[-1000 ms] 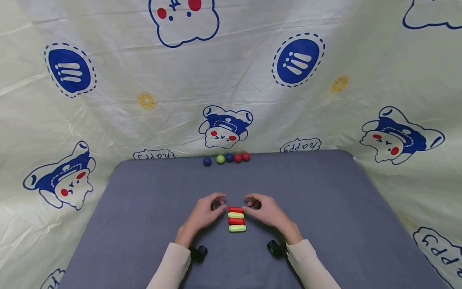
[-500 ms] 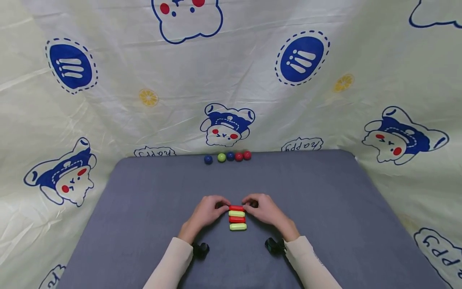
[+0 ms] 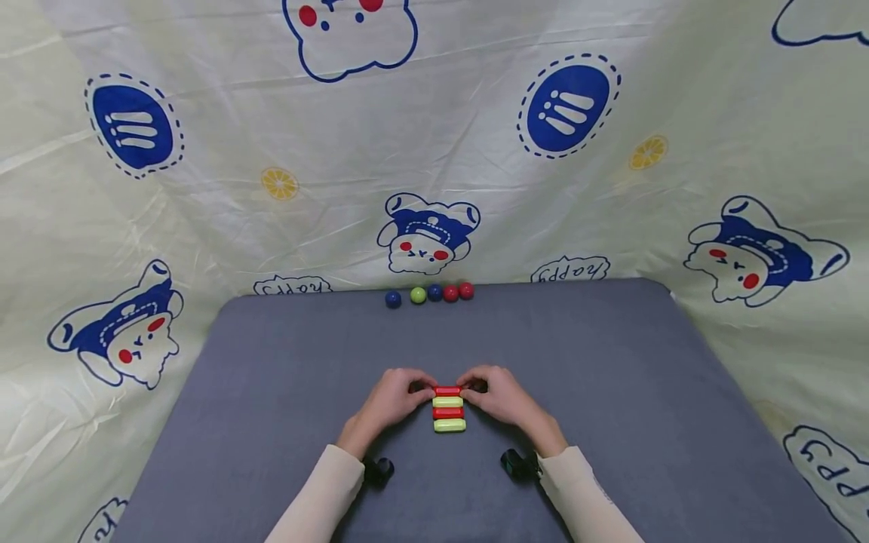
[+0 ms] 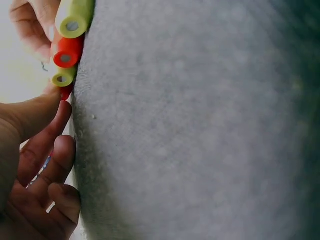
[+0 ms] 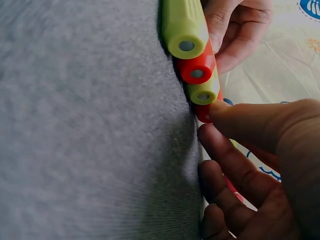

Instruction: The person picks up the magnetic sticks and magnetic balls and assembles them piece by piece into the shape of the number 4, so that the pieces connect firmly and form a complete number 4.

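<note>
Four-sided-looking or rounded short magnetic rods lie side by side in a row, alternating red and yellow-green, with grey metal discs in their ends. At the far end of the row is a red magnetic rod (image 3: 447,391). My left hand (image 3: 394,396) pinches its left end and my right hand (image 3: 498,394) its right end, thumb and forefinger at each tip. Nearer to me follow a yellow-green rod (image 3: 447,403), another red rod (image 5: 197,70) and the nearest yellow-green rod (image 4: 73,20). In both wrist views the thumbs partly cover the far red rod.
Along the table's back edge sit several small balls: a blue ball (image 3: 393,299) at the left, then a green ball (image 3: 417,295), another blue one and two red balls (image 3: 458,292). A printed curtain (image 3: 326,151) hangs behind the grey table (image 3: 305,339).
Both hands have come inward from beside the row, and their fingertips now meet the ends of the far red rod. The rods lie closer together than before.
</note>
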Tool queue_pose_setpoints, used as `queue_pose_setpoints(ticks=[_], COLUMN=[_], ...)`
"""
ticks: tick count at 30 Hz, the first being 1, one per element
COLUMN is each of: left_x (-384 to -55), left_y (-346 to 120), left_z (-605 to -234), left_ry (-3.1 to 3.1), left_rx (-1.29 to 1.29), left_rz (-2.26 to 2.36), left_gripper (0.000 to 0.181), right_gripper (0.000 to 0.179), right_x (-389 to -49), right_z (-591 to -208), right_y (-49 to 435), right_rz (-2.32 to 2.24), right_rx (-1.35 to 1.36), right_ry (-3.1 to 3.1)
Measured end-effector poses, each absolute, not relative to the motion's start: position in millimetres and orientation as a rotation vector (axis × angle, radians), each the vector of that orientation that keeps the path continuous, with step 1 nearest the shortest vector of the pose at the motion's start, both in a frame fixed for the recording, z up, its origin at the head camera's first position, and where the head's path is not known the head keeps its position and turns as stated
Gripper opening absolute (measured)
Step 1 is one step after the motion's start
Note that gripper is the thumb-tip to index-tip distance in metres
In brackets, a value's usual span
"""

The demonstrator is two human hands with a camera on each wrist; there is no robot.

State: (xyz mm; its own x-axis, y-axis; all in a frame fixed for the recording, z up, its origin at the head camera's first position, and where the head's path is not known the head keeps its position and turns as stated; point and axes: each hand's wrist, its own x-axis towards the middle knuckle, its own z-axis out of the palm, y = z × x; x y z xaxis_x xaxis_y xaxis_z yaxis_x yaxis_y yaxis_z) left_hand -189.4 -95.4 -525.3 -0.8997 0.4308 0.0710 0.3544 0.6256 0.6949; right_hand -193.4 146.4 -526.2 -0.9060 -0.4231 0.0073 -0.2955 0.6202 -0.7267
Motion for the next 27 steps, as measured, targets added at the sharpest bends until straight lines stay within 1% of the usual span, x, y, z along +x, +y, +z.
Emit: queue_pose_setpoints(ticks=[6,16,27], left_x=[-191,-200,-215], left_y=[-91,-79,-74], left_z=[-523,-524,-529], left_ry=[2.735,2.742,2.828], left_rx=[0.626,0.386,0.392], left_rz=[1.166,1.298,1.297], left_gripper=[0.015,0.017,0.014], right_gripper=[0.013,0.013,0.013], right_x=[-198,-214,-230], right_z=[-525,-524,-527], right_y=[147,149,147], right_rz=[-1.123,-1.139,-1.2], right_rx=[-0.636,-0.639,-0.583], right_ry=[2.694,2.736,2.736])
